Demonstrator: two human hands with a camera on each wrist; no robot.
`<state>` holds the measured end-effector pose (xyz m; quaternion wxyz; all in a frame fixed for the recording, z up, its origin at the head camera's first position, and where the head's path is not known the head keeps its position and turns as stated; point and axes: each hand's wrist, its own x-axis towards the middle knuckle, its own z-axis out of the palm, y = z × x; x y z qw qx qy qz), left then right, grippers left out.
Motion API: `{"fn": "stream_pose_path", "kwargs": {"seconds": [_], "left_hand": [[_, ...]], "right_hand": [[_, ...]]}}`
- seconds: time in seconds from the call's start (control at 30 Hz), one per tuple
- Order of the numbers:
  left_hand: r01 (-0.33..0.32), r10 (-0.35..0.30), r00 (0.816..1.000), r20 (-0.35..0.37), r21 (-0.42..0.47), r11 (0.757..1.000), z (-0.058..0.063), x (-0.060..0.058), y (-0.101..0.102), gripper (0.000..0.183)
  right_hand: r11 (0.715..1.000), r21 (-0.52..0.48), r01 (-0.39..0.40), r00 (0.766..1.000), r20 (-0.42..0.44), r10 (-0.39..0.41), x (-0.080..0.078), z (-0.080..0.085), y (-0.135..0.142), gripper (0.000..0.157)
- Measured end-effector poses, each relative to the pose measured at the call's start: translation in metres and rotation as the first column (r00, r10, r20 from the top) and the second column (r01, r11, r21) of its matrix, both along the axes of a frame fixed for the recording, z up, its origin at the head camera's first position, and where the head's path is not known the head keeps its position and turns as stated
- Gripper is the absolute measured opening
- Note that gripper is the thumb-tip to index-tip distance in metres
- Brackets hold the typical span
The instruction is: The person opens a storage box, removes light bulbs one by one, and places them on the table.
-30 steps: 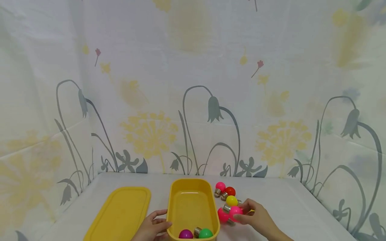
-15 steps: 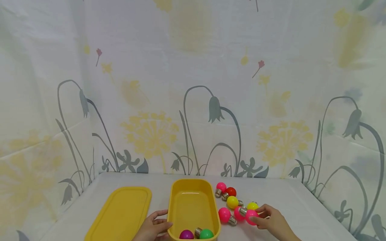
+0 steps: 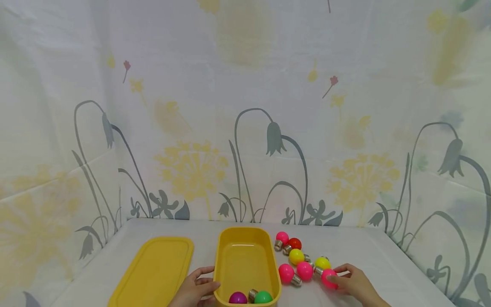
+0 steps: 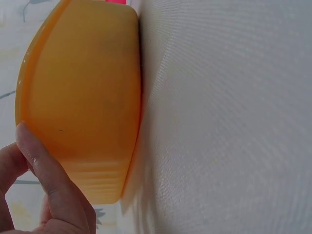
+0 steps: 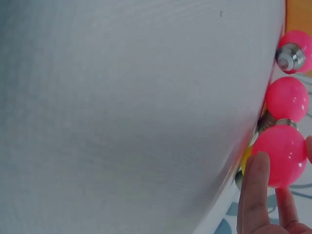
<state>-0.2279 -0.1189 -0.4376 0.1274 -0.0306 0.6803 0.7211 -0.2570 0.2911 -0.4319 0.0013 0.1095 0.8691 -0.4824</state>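
My left hand (image 3: 197,286) holds the near left side of a deep yellow box (image 3: 218,251), its thumb at the rim. In the left wrist view, a finger lies along the box's outer wall (image 4: 87,87). Inside the near end of the box are a purple bulb (image 3: 238,297) and a green light bulb (image 3: 263,297). With thumb and fingers, my right hand (image 3: 354,282) pinches a pink light bulb (image 3: 330,279), its metal screw base pointing left. Beside it lie another pink bulb (image 3: 304,271) and a yellow bulb (image 3: 322,263).
Right of the box, more bulbs lie on the white table (image 3: 383,256): a pink one (image 3: 286,273) near the box, a yellow one (image 3: 296,256), a red one (image 3: 295,243) and a far pink one (image 3: 282,237). A flat yellow lid (image 3: 153,270) lies left of the box.
My right hand has moved right with the pink bulb, from above the other pink bulbs to the right end of the group. My left hand stays at the box.
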Motion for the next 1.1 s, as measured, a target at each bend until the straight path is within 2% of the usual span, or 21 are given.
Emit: {"fn": "stream_pose_path", "kwargs": {"seconds": [0.27, 0.57, 0.8, 1.1], "left_hand": [[0.004, -0.004, 1.000, -0.005, -0.004, 1.000, 0.000, 0.000, -0.001, 0.059], [0.002, -0.002, 1.000, -0.004, -0.002, 1.000, -0.001, -0.001, 0.000, 0.058], [-0.003, 0.003, 1.000, 0.007, 0.000, 1.000, 0.001, 0.000, 0.000, 0.059], [0.018, -0.017, 0.999, -0.040, 0.019, 1.000, 0.001, 0.003, 0.000, 0.058]], "right_hand": [[1.000, 0.025, -0.010, 0.999, 0.052, 0.008, -0.006, -0.004, -0.003, 0.052], [0.999, 0.029, -0.022, 0.998, 0.057, 0.020, -0.009, 0.000, -0.004, 0.050], [1.000, -0.006, -0.024, 1.000, 0.001, 0.024, -0.007, 0.014, 0.002, 0.052], [0.997, -0.018, -0.072, 0.997, -0.037, 0.072, -0.003, 0.038, 0.008, 0.060]]}}
